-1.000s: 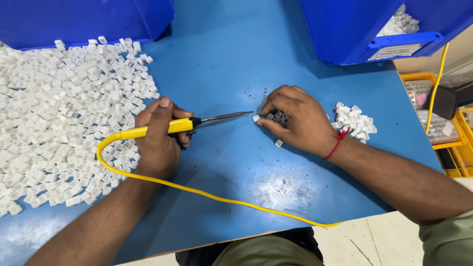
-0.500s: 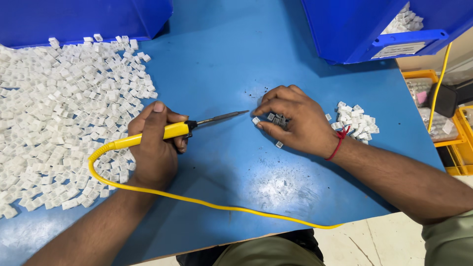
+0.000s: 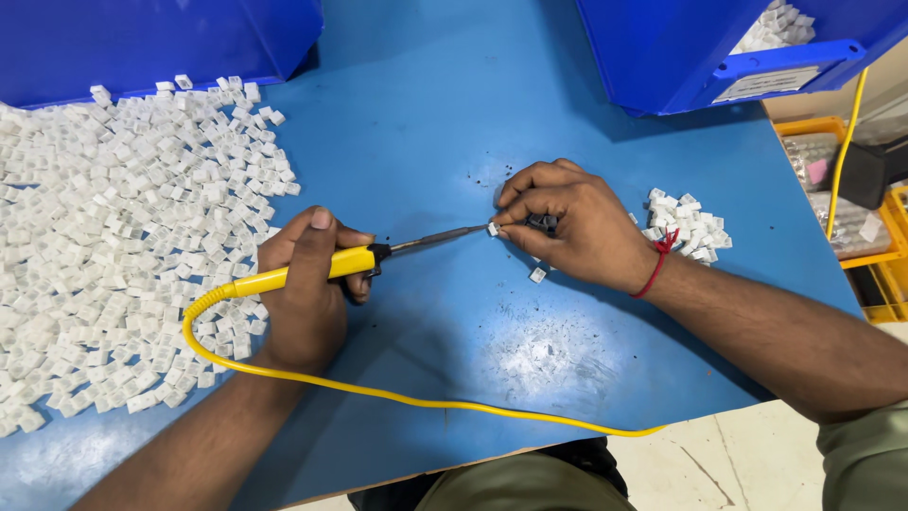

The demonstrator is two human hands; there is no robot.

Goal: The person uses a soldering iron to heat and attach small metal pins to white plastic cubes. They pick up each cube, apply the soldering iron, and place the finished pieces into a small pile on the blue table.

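Note:
My left hand (image 3: 307, 284) grips the yellow handle of a soldering iron (image 3: 312, 267), its metal tip (image 3: 445, 237) pointing right. The tip touches a small white plastic piece (image 3: 493, 229) pinched in the fingers of my right hand (image 3: 567, 227), which rests on the blue table (image 3: 416, 123). A dark small part shows between the right fingers. A red thread circles my right wrist. One loose white piece (image 3: 537, 274) lies just below my right hand.
A big spread of small white pieces (image 3: 104, 218) covers the table's left side. A small heap (image 3: 689, 222) lies right of my right hand. Blue bins stand at back left (image 3: 142, 38) and back right (image 3: 719, 47). The yellow cord (image 3: 397, 397) loops along the front edge.
Both hands have stayed almost in place; the iron's tip has closed in on the white piece held by my right fingers.

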